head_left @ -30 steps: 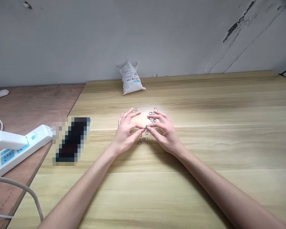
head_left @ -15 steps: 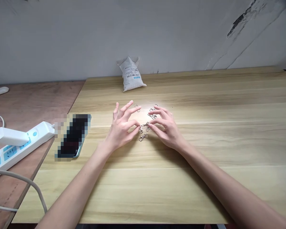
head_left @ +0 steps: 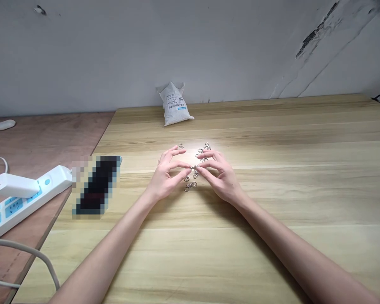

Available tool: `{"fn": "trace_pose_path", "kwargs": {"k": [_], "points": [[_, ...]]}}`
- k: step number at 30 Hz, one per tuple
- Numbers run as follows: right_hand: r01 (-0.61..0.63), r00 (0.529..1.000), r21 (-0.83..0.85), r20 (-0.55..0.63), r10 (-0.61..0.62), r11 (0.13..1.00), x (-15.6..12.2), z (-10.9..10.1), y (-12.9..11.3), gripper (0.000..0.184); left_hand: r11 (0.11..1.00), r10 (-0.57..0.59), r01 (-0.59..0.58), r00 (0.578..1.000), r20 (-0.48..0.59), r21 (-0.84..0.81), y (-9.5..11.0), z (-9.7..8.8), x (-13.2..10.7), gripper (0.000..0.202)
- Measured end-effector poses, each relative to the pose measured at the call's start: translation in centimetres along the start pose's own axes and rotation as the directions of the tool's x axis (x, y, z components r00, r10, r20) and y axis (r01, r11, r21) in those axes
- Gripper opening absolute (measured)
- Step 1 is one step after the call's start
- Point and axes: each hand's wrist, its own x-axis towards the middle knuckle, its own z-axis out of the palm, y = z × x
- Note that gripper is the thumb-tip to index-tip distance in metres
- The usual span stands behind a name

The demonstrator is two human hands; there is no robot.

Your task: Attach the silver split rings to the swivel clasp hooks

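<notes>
My left hand (head_left: 165,176) and my right hand (head_left: 221,176) meet over the wooden table. Thumb and forefinger of each pinch one end of a small silver swivel clasp (head_left: 194,168), partly covered by the fingertips. Just below it lie more metal pieces, including a clasp with a ring (head_left: 190,186) on the table top. A loose pile of silver clasps (head_left: 205,147) is behind my right fingers. Beyond my left fingertips are small metal rings (head_left: 180,145).
A white plastic packet (head_left: 175,105) with a printed label stands near the wall. Left of my hands lies a phone (head_left: 98,183), blurred by pixels. A white power strip (head_left: 55,179) with plugs and a grey cable (head_left: 34,251) occupy the left side, near a white oval case (head_left: 5,124).
My left hand's raised fingers have come down and curled, and its pinch has moved slightly right, closer to the right fingertips. The right hand keeps its pinch. The view has tilted a little upward.
</notes>
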Motion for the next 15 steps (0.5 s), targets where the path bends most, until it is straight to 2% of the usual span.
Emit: {"fn": "trace_pose_path", "kwargs": {"k": [4,10,13,15], "points": [[-0.001,1.000,0.009,0.011,0.001,1.000,-0.1,0.1,0.0,0.013,0.999,-0.001,0.001,1.000,0.005,-0.052,-0.3,-0.1,0.0,0.007],[0.002,1.000,-0.002,0.013,-0.002,1.000,0.1,0.0,0.1,0.012,1.000,0.030,-0.031,0.999,-0.023,-0.007,-0.4,-0.7,0.2,0.006],[0.026,1.000,-0.019,0.017,-0.026,0.999,0.1,-0.2,0.1,0.013,0.996,0.067,-0.065,0.998,-0.016,0.068,-0.3,-1.1,0.4,0.008],[0.040,0.999,-0.041,0.020,-0.039,0.998,0.1,0.0,0.1,0.013,0.969,0.148,-0.142,0.989,-0.012,0.204,-0.1,-1.2,0.4,0.008]]}}
